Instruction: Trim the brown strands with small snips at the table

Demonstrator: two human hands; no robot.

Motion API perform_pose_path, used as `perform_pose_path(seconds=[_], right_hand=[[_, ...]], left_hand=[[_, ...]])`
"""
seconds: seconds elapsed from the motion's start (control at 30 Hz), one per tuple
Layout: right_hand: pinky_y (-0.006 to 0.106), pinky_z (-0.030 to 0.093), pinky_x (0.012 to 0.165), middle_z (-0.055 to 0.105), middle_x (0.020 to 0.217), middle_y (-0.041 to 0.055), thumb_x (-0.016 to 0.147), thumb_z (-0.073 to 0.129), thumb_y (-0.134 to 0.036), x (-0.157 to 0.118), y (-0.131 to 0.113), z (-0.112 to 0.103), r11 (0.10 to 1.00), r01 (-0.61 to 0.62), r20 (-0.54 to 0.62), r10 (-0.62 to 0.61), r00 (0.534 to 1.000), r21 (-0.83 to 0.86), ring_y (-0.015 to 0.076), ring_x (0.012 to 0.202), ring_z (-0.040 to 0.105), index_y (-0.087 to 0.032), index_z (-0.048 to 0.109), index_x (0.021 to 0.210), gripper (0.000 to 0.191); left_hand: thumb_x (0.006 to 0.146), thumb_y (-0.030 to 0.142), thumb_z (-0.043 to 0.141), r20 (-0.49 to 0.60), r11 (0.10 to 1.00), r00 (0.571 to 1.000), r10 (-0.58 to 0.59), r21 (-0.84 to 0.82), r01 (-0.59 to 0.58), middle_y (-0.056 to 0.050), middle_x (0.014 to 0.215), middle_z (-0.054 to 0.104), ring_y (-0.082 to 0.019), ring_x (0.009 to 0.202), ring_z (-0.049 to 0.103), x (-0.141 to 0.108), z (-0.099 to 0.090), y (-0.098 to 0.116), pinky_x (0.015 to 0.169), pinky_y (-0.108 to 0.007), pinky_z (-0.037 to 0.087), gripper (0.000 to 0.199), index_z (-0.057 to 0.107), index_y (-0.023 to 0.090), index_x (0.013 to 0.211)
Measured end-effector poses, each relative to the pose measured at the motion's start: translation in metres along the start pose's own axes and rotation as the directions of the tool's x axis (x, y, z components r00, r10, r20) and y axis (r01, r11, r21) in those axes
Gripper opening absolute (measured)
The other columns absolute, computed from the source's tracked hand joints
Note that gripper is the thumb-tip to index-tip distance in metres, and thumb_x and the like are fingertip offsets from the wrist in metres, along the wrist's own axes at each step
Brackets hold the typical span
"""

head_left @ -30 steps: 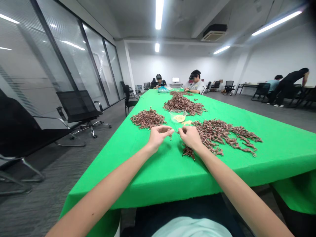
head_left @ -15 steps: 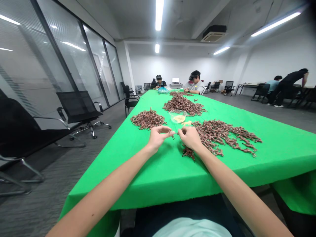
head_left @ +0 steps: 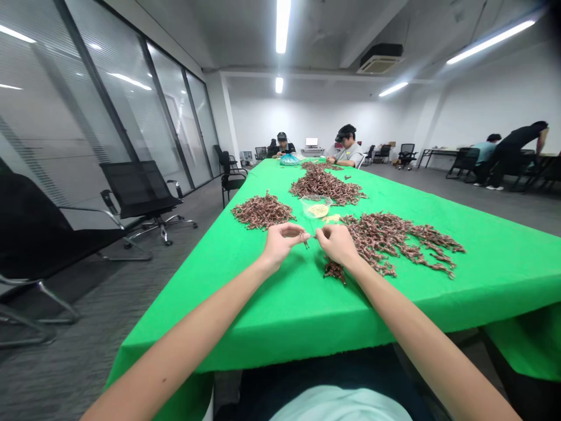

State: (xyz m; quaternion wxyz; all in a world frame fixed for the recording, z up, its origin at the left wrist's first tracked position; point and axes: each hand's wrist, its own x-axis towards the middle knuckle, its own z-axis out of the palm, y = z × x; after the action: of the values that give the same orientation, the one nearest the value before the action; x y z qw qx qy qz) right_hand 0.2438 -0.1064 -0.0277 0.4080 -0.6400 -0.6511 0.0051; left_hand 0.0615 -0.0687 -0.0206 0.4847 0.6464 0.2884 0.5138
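Observation:
My left hand (head_left: 281,244) is closed in a pinch on a small brown, knobbly piece (head_left: 305,243) that hangs just below the thumb tip. Close beside it, my right hand (head_left: 336,242) is pinched too; whatever its fingertips hold is too small to make out. The two sets of fingertips almost meet above the green cloth. Behind them stands a clear plastic bowl (head_left: 316,200) with pale yellowish bits (head_left: 318,210) inside. More such bits lie on the cloth beside the bowl. A spread heap of brown knobbly pieces (head_left: 381,237) reaches under and beyond my right hand.
A smaller brown heap (head_left: 263,210) lies left of the bowl, and a larger one (head_left: 326,186) behind it. The green cloth (head_left: 263,310) covers a long table. Two people (head_left: 348,151) sit at its far end, near a blue bag (head_left: 289,159). Office chairs (head_left: 138,190) stand left.
Both hands stay nearly in place. The small piece under my left fingertips has shifted very slightly to the left.

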Motion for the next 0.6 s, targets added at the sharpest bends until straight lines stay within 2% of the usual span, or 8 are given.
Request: perform_pose_path(seconds=[0.17, 0.6], right_hand=[[0.028, 0.027, 0.059, 0.058, 0.055, 0.002, 0.09, 0.052, -0.042, -0.0001, -0.0002, -0.0002, 1.0, -0.001, 0.008, 0.001, 1.0, -0.003, 0.0122, 0.053, 0.043, -0.02, 0.053, 0.055, 0.041], [0.028, 0.028, 0.058, 0.058, 0.053, 0.0017, 0.092, 0.053, -0.041, 0.0003, -0.0031, -0.0015, 0.999, -0.006, 0.008, 0.007, 1.0, -0.044, 0.0128, 0.052, 0.044, -0.02, 0.055, 0.053, 0.044]], left_hand=[[0.055, 0.04, 0.096, 0.01, 0.999, 1.0, -0.027, -0.019, 0.027, -0.009, 0.081, 0.077, -0.021, 0.076, 0.072, -0.0001, 0.0, -0.0011, 0.08, -0.036, 0.059, 0.041, 0.077, 0.014, 0.079], [0.054, 0.04, 0.097, 0.01, 0.998, 0.999, -0.054, -0.036, 0.054, -0.008, 0.082, 0.078, -0.02, 0.076, 0.072, -0.0002, 0.0017, 0.0007, 0.081, -0.036, 0.059, 0.042, 0.077, 0.014, 0.08]])
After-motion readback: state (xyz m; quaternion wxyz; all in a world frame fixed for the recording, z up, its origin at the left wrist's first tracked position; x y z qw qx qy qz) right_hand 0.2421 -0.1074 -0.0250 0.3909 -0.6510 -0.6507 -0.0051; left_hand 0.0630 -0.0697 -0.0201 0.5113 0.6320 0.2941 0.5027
